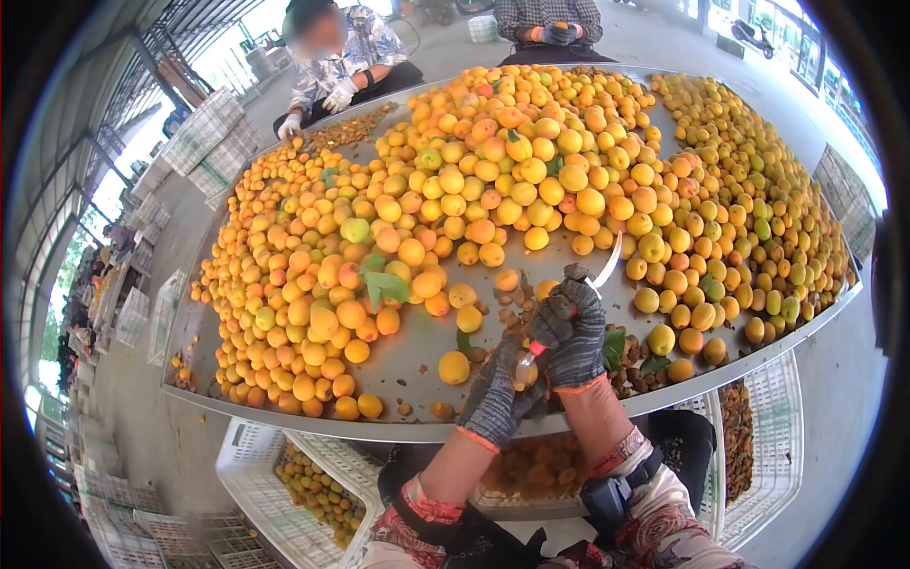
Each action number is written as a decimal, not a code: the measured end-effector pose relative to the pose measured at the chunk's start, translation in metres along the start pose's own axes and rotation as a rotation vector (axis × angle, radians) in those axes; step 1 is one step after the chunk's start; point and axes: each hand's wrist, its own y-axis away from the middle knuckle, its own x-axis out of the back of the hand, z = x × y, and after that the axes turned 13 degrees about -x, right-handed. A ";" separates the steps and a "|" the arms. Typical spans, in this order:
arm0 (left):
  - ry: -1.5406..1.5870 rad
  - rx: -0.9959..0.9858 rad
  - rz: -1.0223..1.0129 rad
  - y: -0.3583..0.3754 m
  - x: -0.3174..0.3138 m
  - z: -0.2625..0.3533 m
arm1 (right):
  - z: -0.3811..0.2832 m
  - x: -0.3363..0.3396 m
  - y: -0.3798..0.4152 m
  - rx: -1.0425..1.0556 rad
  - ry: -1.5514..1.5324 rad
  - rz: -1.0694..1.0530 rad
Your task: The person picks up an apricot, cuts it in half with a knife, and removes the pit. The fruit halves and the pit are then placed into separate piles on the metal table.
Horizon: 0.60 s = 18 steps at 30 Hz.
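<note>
My right hand (pixel 576 327), in a dark grey knitted glove, is closed around a curved knife (pixel 609 261), whose pale blade points up and away. A red end, probably of its handle, shows below the fist. My left hand (pixel 498 394), gloved alike, is closed close beside it. Between its fingers sits what looks like an apricot (pixel 524 371), partly hidden. Both hands are over the near edge of a metal table (pixel 427 351) heaped with apricots (pixel 455 180). Brown pits (pixel 512 318) lie just beyond my hands, and a single apricot (pixel 454 368) rests to their left.
White plastic crates (pixel 251 465) stand below the table's near edge, one holding small yellowish fruit (pixel 322 493), another brown pieces (pixel 737 441). Green leaves (pixel 384 282) lie among the apricots. Across the table are two people, one with white gloves (pixel 339 95). Stacked crates (pixel 209 142) stand left.
</note>
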 end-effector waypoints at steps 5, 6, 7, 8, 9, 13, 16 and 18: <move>0.183 0.411 0.333 0.005 -0.038 0.052 | -0.002 -0.013 0.003 0.110 0.014 0.035; 0.185 0.408 0.334 0.005 -0.037 0.053 | -0.005 -0.021 0.006 0.109 0.016 0.033; 0.156 0.396 0.315 0.006 -0.037 0.053 | -0.008 -0.031 0.009 0.162 0.128 0.080; 0.129 0.385 0.295 0.006 -0.037 0.053 | -0.010 -0.036 0.011 0.216 0.240 0.127; 0.130 0.386 0.293 0.006 -0.034 0.050 | -0.021 -0.029 0.016 0.141 0.526 -0.006; 0.143 0.425 0.253 0.004 -0.027 0.046 | -0.023 0.040 0.010 0.308 1.709 0.053; 0.207 0.429 0.275 0.007 -0.043 0.061 | -0.025 -0.016 0.046 0.186 1.968 -0.323; 0.250 0.390 0.335 0.007 -0.049 0.065 | -0.019 -0.014 0.049 0.233 1.988 -0.332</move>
